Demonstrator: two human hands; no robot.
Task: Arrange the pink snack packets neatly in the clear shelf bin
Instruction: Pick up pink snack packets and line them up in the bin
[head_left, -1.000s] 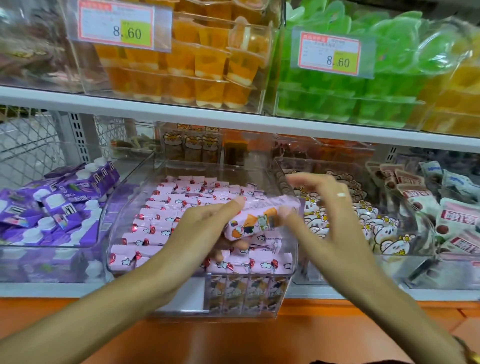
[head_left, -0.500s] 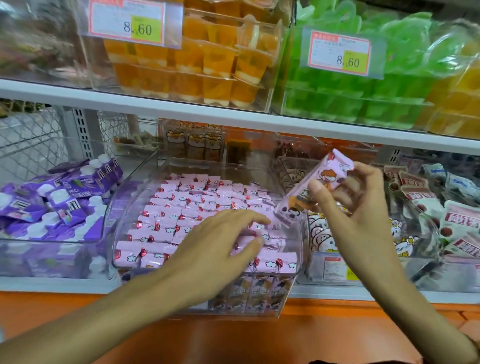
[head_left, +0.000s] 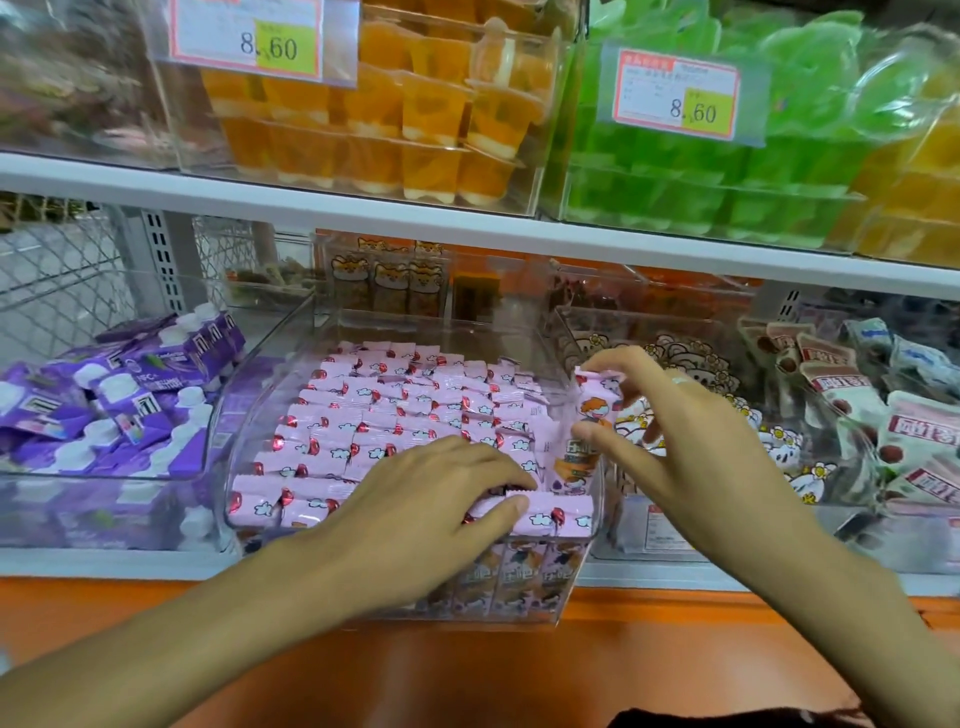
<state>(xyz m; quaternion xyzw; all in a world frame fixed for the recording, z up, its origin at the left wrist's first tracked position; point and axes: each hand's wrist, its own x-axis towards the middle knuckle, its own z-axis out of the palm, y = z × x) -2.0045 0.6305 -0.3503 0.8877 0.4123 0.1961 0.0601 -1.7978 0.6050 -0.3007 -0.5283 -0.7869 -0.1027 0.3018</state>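
- The right hand (head_left: 691, 441) pinches one pink snack packet (head_left: 592, 421) upright, thumb near its middle and fingers at its top, at the right near corner of the clear bin (head_left: 550, 343).
- The left hand (head_left: 431, 499) lies flat, fingers straight, on the near rows of pink packets (head_left: 395, 415) that fill the bin.
- The left hand covers the packets beneath it; how they lie there cannot be seen.
- More pink packets stand behind the bin's near wall, partly hidden by the left forearm.
- Left of the bin is a bin of purple pouches (head_left: 119, 395); to the right are white cartoon packets (head_left: 675, 364), then brown-and-white packs (head_left: 831, 374).
- On the shelf above stand orange jelly cups (head_left: 389, 114) and green jelly cups (head_left: 727, 171), with blurred price tags (head_left: 675, 93).
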